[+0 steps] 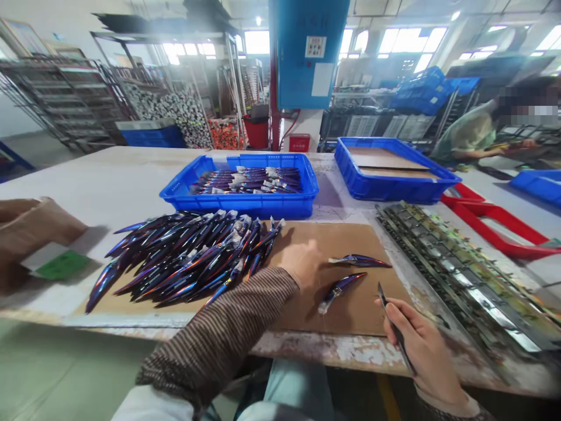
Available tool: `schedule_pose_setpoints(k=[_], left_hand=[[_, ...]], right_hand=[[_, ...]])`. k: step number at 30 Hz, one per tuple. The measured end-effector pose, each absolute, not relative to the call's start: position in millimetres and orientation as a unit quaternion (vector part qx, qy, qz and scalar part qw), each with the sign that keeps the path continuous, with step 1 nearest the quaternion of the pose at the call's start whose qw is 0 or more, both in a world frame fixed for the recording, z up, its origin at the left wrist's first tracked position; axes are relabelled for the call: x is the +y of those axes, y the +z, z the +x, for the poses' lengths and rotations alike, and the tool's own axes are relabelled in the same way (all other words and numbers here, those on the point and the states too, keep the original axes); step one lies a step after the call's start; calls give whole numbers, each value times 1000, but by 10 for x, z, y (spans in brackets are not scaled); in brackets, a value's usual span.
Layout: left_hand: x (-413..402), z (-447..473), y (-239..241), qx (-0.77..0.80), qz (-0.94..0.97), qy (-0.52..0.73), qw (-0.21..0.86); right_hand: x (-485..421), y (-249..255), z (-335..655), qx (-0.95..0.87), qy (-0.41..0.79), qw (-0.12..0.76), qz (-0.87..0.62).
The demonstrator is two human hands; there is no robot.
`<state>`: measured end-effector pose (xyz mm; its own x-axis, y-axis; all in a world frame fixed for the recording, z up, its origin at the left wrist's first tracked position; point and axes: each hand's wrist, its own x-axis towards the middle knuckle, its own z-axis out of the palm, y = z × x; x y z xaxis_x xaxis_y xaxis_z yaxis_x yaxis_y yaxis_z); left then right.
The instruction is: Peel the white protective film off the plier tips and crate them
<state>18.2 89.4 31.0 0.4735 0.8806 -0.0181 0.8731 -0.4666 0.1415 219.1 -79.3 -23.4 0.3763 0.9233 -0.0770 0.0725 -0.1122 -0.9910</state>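
Note:
In the head view my right hand point(416, 342) grips a slim craft knife point(397, 330), its pointed blade tilted up and to the left. My left hand point(302, 262) is over the brown cardboard sheet point(350, 234), between the pile and two loose pieces; its fingers are smeared by motion. One loose glossy, curved, tapering piece point(362, 260) with a pale end lies just right of that hand. A second such piece point(342, 290) rests nearer to me. Left of my hand spreads a big pile of similar dark purple-blue pieces point(184, 257) with clear or whitish ends.
Behind the pile stands a blue crate point(239, 204) holding more such pieces. Another blue crate point(394, 190) has brown sheets inside. Long metal racks point(464, 275) lie at right, beside red trays point(504, 231). A brown bag point(39, 228) is at left. A co-worker point(477, 131) sits at far right.

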Motion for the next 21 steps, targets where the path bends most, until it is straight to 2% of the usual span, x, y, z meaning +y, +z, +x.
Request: schedule_pose_setpoints(k=[4,7,17,21], left_hand=[[480,699,118,431,893,-25,126],[410,753,104,401,904,-44,142],[134,-178,140,363,921,-59,131],[47,-416,65,389,901,3,194]], right_hand=[[-813,-215,2164,-376,400,555,-625],[-856,-193,2162,-383,393,562,-619],[-877,-217,2054,-383,408,571,-601],[-851,-173,1863,-409,427,548,-591]])
